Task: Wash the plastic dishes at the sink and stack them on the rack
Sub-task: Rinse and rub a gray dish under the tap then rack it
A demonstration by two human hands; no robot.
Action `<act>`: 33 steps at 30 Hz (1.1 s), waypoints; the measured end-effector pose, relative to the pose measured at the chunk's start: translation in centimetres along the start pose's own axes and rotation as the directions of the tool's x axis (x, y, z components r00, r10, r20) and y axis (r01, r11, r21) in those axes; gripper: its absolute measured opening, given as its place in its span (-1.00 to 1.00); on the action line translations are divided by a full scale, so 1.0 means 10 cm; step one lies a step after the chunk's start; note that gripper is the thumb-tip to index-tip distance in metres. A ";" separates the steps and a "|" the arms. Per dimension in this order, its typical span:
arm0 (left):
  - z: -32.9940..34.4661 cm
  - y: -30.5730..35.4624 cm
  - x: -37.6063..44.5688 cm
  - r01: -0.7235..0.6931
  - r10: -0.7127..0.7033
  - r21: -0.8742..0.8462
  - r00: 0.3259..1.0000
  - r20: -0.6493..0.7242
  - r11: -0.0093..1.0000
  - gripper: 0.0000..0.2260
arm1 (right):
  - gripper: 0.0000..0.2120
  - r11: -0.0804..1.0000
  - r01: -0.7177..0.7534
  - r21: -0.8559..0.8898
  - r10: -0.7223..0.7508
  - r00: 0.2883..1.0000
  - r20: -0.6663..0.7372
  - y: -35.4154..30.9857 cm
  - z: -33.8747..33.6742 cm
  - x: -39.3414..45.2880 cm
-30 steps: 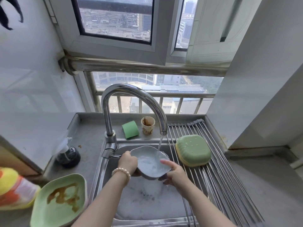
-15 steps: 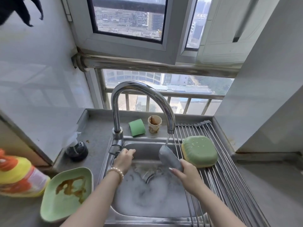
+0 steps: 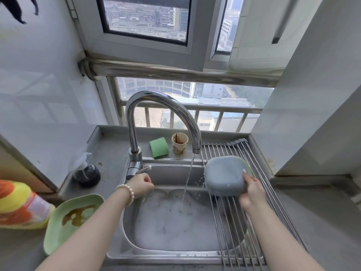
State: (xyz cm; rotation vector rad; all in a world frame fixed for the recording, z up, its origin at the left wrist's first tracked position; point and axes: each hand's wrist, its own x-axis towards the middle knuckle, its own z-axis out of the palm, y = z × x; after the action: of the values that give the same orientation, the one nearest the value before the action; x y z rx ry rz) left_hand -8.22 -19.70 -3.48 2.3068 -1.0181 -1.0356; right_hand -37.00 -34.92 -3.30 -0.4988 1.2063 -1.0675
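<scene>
The right hand (image 3: 252,189) is extended forward over the rack (image 3: 246,222), with the forearm reaching in from the lower right. Its fingers are curled round the near right edge of the blue dish (image 3: 224,176), which is gripped upside down. The dish is set on top of a green dish (image 3: 247,166), of which only a thin rim is seen along the far and right sides; whether the blue dish is fully seated on it cannot be told from this angle. Both dishes are placed at the left part of the rack, just beside the stream of water (image 3: 187,178).

The left hand (image 3: 141,183) is held over the back left corner of the sink (image 3: 156,253), just below the tap lever (image 3: 145,169). Its fingers are curled loosely into the palm and nothing is seen to be held in them. A pearl bracelet (image 3: 128,193) is worn on the wrist.

Water is being run from the faucet (image 3: 162,106) into the foamy basin. A dirty green plate (image 3: 72,218), smeared with brown sauce, is left on the counter to the left of the sink, near the left forearm. A green sponge (image 3: 159,147) and a stained paper cup (image 3: 179,143) are kept behind the sink, and a dark soap dispenser (image 3: 87,171) is placed at the far left of the counter.
</scene>
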 end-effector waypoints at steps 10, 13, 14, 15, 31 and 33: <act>-0.02 -0.03 -0.12 -0.072 0.051 0.258 0.995 0.086 0.963 -0.95 | -0.71 0.928 0.061 -0.369 -0.167 0.951 -0.262 -0.29 0.02 0.36; 0.02 0.01 -0.13 -0.091 0.074 0.257 0.994 0.077 0.962 -0.97 | -0.64 0.745 0.029 -0.666 -0.251 0.938 -0.240 -0.25 0.01 0.44; 0.03 0.02 -0.13 -0.097 0.079 0.260 0.994 0.077 0.961 -0.97 | -0.61 0.663 -0.005 -0.749 -0.279 0.926 -0.253 -0.25 0.01 0.45; 0.04 0.04 -0.13 -0.102 0.085 0.258 0.993 0.078 0.961 -0.96 | -0.59 0.585 -0.037 -0.810 -0.311 0.912 -0.267 -0.25 0.01 0.46; -0.20 -0.10 -0.28 -0.105 0.100 0.179 0.994 0.037 0.978 -0.88 | -0.70 0.260 0.255 -0.931 -0.256 0.948 0.188 0.76 0.81 -0.54; -0.31 -0.23 -0.34 -0.105 0.104 0.160 0.994 0.013 0.981 -0.87 | -0.80 0.253 0.324 -0.912 -0.132 0.945 0.300 1.03 0.99 -0.72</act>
State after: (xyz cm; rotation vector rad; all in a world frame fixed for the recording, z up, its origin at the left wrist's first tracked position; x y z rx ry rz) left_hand -6.38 -15.35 -1.34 2.3484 -1.2523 -0.9481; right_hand -23.76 -26.10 -4.64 -1.7585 1.5810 -0.3426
